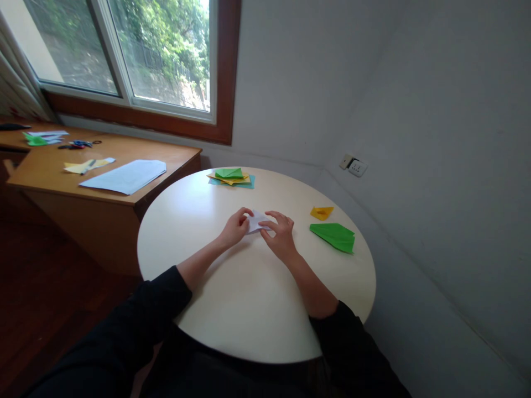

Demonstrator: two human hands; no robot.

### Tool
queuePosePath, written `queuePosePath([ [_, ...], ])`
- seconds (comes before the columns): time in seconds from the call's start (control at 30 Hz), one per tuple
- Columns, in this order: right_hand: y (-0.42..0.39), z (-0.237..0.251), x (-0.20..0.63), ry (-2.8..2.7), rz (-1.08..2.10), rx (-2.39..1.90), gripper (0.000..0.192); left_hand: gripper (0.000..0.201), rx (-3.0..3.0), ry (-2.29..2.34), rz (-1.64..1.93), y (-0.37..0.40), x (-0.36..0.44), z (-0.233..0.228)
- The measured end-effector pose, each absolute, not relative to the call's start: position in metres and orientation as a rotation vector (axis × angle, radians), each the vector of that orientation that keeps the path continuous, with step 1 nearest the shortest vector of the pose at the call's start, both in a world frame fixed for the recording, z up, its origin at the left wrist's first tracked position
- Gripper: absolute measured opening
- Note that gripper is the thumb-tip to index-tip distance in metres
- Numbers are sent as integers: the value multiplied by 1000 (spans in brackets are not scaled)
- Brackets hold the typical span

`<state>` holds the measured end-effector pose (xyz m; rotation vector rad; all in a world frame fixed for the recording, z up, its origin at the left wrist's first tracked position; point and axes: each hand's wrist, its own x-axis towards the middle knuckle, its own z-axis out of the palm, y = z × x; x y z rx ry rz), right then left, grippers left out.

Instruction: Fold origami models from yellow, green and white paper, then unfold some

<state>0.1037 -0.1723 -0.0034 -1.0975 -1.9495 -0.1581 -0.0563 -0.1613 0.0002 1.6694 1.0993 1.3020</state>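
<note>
A small folded white paper lies near the middle of the round cream table. My left hand pinches its left edge with thumb and fingers. My right hand presses down on its right side with the fingertips. Both hands hide part of the paper. To the right of my right hand sit a small folded yellow paper and a larger folded green paper.
A stack of green, yellow and teal paper sheets lies at the table's far edge. A wooden desk at the left holds a light blue sheet, yellow papers and scissors. A wall socket is at the right.
</note>
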Motion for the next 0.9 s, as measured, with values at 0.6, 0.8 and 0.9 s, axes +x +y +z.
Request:
queuePosePath([
  [0.6,-165,-11,105,-1834,-16,-1099,11,21,1943,1245,1234,-168,-55,3],
  [0.8,-165,-8,106,-1796,-31,-1100,17,8,1884,1186,1259,-165,-56,-1],
  [0.9,-167,-5,106,-1772,-54,-1094,21,7,1827,1163,1276,-163,-56,-2],
])
